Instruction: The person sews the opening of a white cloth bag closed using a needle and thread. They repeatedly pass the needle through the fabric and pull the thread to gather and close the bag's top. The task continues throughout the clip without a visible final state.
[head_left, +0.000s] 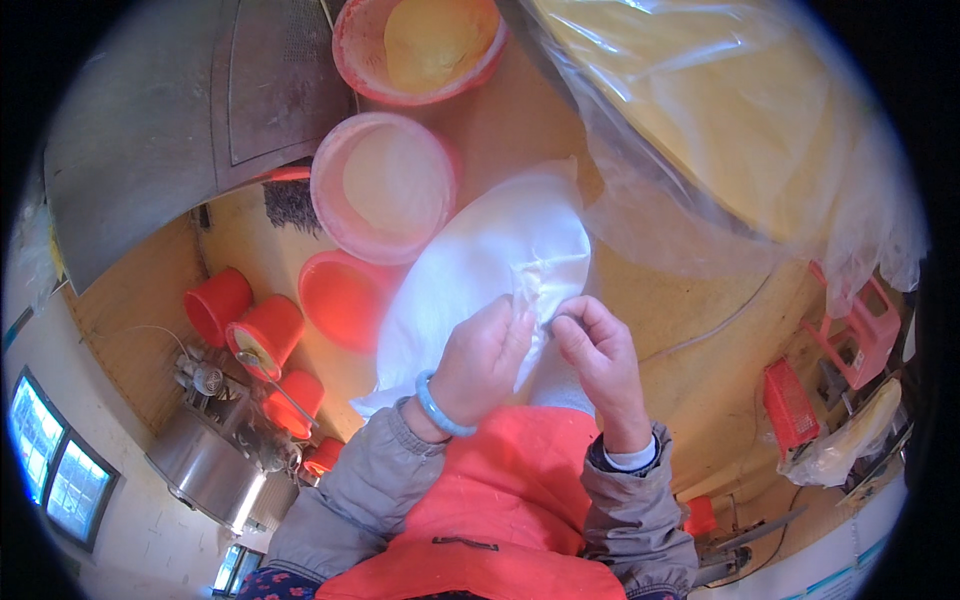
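Observation:
A large white sack [470, 260] lies in front of me, its near end reaching my red apron [510, 470]. My left hand [485, 360], with a pale blue bangle on its wrist, is closed on the sack's gathered edge. Close beside it, my right hand [602, 365] pinches at the same creased edge with thumb and bent finger. Whether a thread or only sack cloth is between those right fingers is too small to make out.
Beyond the sack stand a pink tub [385, 185] of pale powder and a red basin [420, 45] of yellowish contents. Several red buckets [265, 335] are at the left, near a steel machine [215, 465]. Plastic sheeting [700, 120] covers the far right; a pink stool [860, 330] stands right.

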